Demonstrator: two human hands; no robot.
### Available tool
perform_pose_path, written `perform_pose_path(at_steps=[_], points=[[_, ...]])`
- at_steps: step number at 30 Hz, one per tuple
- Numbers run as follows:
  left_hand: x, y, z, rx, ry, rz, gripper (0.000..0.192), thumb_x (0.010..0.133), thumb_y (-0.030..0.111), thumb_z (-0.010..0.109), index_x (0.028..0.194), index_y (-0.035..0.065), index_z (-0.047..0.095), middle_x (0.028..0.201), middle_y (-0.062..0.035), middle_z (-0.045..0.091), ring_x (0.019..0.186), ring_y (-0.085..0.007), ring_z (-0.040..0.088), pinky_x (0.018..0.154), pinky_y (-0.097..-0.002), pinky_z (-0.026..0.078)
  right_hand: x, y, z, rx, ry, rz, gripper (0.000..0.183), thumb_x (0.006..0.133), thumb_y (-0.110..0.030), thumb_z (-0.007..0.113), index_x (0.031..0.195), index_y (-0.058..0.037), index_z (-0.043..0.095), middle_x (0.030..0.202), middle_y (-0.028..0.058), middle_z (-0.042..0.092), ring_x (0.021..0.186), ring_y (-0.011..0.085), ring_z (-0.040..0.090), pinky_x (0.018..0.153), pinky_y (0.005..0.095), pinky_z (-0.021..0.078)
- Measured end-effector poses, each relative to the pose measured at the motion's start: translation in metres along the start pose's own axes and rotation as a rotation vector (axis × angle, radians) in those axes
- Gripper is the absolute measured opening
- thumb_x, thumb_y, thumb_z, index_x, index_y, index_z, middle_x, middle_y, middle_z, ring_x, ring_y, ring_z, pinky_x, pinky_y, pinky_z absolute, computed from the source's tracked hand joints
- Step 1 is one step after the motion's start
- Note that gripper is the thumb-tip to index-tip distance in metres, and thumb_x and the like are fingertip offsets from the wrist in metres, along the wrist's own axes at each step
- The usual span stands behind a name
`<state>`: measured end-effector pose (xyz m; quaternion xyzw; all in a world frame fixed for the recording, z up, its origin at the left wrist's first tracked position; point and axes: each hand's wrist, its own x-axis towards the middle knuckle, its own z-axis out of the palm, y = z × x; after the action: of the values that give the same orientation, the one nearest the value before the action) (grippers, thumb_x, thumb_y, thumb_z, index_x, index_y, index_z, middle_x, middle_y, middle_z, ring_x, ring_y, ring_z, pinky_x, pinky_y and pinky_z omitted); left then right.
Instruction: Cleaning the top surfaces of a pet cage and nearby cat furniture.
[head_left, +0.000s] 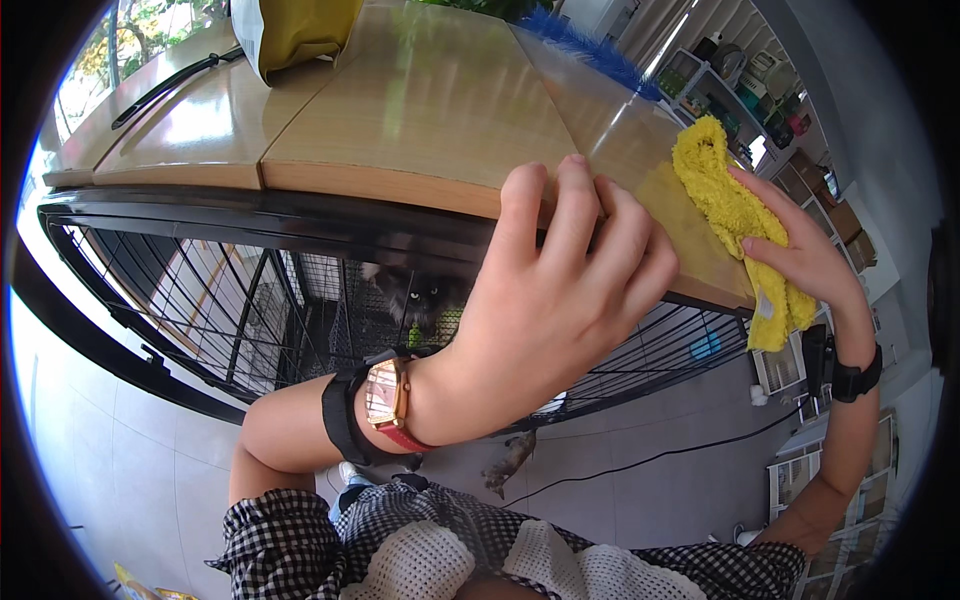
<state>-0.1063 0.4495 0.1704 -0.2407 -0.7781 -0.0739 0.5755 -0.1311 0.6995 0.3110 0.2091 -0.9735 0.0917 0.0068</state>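
My left hand (574, 292) is at the front edge of a light wood-grain board top (420, 112), fingers bent and slightly apart against it. Its thumb and palm are hidden, so I cannot tell whether it grips the edge. A yellow fluffy cloth (724, 202) is bunched in my right hand (802, 247), at the right end of the board. The cloth lies over that end and hangs down past its corner. Below the board is a black wire cage (202, 315). A dark long-haired cat (420, 292) looks out from inside, partly behind the bars.
On the board stand a yellow bag (304, 37), a black strip-like object (169, 86) and a blue feathery item (592, 52). A grey-brown cat-like shape (510, 461) lies on the tiled floor (585, 495) near a black cable (652, 457). White shelving (795, 480) stands at right.
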Motion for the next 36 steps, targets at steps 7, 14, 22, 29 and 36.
perform_pose_path(at_steps=[7, 14, 22, 29, 36], points=[[0.004, -0.003, -0.005, 0.028, -0.048, -0.07, 0.03, 0.066, 0.018, 0.056, 0.094, 0.0097, 0.055, 0.098, -0.0085, 0.054, 0.099, -0.0268, 0.051, 0.082, -0.044, 0.04, 0.128, 0.005, -0.01, 0.117, -0.221, -0.06, 0.07, 0.081, -0.015, 0.06, 0.141, -0.0176, 0.025, 0.131, 0.0118, 0.044, 0.118, 0.0194, 0.043, 0.097, 0.03, 0.0342], [0.004, -0.004, -0.015, -0.023, -0.1, -0.007, 0.031, 0.071, 0.02, 0.051, 0.099, 0.0064, 0.054, 0.1, -0.0127, 0.055, 0.1, -0.0293, 0.052, 0.083, -0.0438, 0.039, 0.256, 0.031, 0.015, -0.211, -0.146, 0.009, 0.075, 0.078, -0.022, 0.053, 0.143, -0.0186, 0.016, 0.138, 0.0164, 0.03, 0.126, 0.0271, 0.032, 0.101, 0.0335, 0.0289], [0.005, -0.011, -0.023, -0.088, -0.14, 0.011, 0.032, 0.072, 0.021, 0.051, 0.101, 0.0069, 0.054, 0.105, -0.0133, 0.052, 0.102, -0.031, 0.051, 0.086, -0.0451, 0.039, 0.2, -0.019, 0.011, -0.072, -0.173, -0.112, 0.063, 0.08, -0.008, 0.045, 0.14, -0.0195, 0.028, 0.133, 0.0139, 0.034, 0.125, 0.027, 0.033, 0.103, 0.0334, 0.0271], [0.009, -0.008, -0.014, -0.09, -0.12, -0.016, 0.033, 0.071, 0.022, 0.053, 0.1, 0.0063, 0.053, 0.102, -0.0133, 0.051, 0.102, -0.0312, 0.049, 0.084, -0.0469, 0.039, 0.035, -0.093, 0.001, -0.159, -0.131, -0.167, 0.061, 0.077, 0.0, 0.052, 0.134, -0.0157, 0.038, 0.125, 0.0153, 0.041, 0.113, 0.0302, 0.045, 0.096, 0.0336, 0.0363], [0.004, -0.011, -0.02, -0.218, -0.178, -0.028, 0.066, 0.08, 0.06, 0.039, 0.102, -0.0011, 0.049, 0.106, -0.0156, 0.052, 0.103, -0.0318, 0.049, 0.089, -0.047, 0.035, -0.014, -0.104, 0.021, -0.172, 0.17, -0.214, 0.056, 0.073, -0.002, 0.054, 0.128, -0.0104, 0.045, 0.112, 0.0146, 0.051, 0.1, 0.0281, 0.053, 0.087, 0.0336, 0.0422]])
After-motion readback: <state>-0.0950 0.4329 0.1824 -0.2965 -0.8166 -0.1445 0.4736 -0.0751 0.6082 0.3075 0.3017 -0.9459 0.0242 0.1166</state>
